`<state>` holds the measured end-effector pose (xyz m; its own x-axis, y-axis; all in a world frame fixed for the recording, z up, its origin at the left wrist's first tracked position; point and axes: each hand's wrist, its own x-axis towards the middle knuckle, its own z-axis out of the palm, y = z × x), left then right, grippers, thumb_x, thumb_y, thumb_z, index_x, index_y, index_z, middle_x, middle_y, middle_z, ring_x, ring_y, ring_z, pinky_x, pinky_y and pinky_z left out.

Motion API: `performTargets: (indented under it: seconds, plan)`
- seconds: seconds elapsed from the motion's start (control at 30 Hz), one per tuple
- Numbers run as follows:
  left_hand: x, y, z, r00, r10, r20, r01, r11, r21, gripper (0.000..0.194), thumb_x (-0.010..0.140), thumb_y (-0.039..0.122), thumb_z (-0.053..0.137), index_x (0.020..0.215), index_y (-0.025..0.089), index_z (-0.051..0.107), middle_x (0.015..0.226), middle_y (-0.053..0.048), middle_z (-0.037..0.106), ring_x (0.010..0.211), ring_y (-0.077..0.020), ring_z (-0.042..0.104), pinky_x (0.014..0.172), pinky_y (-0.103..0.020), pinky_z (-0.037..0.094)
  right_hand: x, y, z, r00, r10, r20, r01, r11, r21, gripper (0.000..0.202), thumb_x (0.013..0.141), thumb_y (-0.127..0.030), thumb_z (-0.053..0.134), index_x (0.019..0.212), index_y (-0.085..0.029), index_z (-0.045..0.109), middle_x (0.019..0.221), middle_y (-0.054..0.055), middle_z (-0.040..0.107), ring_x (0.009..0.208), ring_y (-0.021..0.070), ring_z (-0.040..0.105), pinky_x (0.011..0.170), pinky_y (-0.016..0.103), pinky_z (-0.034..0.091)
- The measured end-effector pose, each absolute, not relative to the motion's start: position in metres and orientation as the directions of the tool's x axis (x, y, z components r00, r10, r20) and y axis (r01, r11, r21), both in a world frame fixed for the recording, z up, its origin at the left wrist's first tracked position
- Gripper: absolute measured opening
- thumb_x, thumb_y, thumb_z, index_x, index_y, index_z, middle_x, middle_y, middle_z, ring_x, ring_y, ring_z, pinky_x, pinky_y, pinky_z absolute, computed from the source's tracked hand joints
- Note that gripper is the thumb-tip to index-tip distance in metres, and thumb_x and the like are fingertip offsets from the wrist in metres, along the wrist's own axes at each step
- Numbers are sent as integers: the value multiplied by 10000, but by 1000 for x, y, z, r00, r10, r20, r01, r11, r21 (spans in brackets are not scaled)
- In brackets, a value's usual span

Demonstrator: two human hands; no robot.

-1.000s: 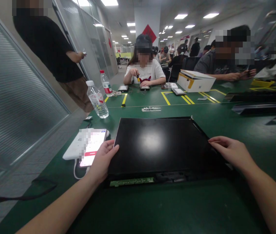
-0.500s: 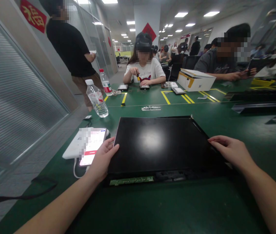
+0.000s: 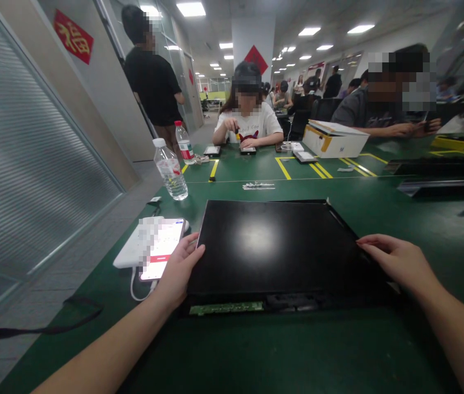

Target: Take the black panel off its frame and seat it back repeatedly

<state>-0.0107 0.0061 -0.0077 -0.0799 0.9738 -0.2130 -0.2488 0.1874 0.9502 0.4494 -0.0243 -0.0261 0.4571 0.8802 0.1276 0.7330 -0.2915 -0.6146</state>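
The left hand (image 3: pixel 181 268), thumb uppermost, grips a flat, glossy black rectangular panel (image 3: pixel 273 246); the right hand (image 3: pixel 400 261) pinches its right edge.

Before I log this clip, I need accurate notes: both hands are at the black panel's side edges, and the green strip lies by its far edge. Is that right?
Not quite: the head view shows the green strip by the near edge of the black panel. The left hand and right hand are at its side edges.
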Motion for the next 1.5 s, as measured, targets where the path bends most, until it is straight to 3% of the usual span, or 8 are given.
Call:
performTargets:
  seconds: [0.43,1.2,1.5]
  plan:
    - [-9,5,-5,-97,969,-229,-257,198,946,526,736,234,861,1214,185,646,1026,-99,822,916,-274,793,651,-278,597,448,-24,-23,489,868,83,714,-344,-611,398,659,-567,604,833,-275,812,869,62,801,830,310,707,792,424,489]
    - [-10,5,-5,-99,966,-239,-269,205,941,524,766,216,807,1256,190,623,1023,-70,821,909,-251,790,622,-264,576,454,-23,-30,433,887,159,750,-256,-610,349,709,-559,602,824,-290,794,839,54,795,816,298,720,749,420,504]
    - [-8,7,-6,-101,968,-231,-256,199,946,584,710,259,840,1246,184,619,1007,-57,813,893,-248,781,651,-283,572,456,-23,-34,443,885,145,746,-274,-608,353,711,-553,602,835,-286,797,847,55,793,814,293,715,782,432,502]
